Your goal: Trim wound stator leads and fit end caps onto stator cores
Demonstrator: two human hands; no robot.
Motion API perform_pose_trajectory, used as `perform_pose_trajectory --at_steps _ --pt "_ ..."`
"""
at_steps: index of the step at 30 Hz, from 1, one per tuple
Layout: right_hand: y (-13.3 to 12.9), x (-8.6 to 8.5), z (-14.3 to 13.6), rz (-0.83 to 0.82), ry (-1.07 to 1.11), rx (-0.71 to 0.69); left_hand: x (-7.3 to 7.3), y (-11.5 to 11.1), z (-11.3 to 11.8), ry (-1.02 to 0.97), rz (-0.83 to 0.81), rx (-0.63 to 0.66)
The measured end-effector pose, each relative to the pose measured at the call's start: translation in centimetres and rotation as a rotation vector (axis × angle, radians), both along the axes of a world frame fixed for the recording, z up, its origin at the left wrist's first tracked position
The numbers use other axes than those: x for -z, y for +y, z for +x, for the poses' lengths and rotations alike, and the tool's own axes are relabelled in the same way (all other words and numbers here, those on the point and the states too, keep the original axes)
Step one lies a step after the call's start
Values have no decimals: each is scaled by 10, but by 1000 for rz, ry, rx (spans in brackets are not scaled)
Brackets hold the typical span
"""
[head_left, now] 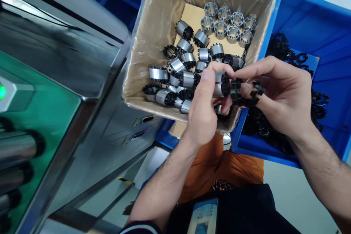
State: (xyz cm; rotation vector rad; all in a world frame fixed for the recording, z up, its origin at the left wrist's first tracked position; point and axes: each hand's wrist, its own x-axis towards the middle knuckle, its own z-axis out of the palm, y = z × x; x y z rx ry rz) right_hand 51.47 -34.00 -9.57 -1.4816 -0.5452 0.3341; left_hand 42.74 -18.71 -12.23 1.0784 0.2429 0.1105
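One silver cylinder [219,85] lay crosswise over the lined carton [139,47], pinched in the fingers of the left hand [201,111], its right end facing a black toothed part [236,90] pinched just beside it in the fingers of the right hand [290,93], contact unclear.

Box [152,25], clear plastic lining, walls upright. Inside: tan cardboard sheet [190,14], partly exposed. Upright metal rings [220,36] on sheet at far right, two neat rows of four. Metal cylinders with black toothed ends [201,39] loose over near and left portion, mostly tipped on sides, several overlapping. Blue bin [336,49] just beside box: black toothed rings [279,44] in loose heap. Green surface [52,91], left: dark-ended metal rollers [16,144] side by side, blurred.
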Motion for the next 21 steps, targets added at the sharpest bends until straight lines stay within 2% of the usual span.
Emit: perform_pose_trajectory --at_steps 3,10,17,21 --pt "0 3 0 -12 -6 23 -3 -2 0 -40 -57 -9" --pt "1 10 -5 7 -19 34 -5 -6 -1 -40 21 -14" --pt "8 3 -11 14 -72 110 -8 -5 -2 -30 -1 -18" --pt "5 3 -10 -28 -35 68 -9 -6 -2 -17 18 -18"
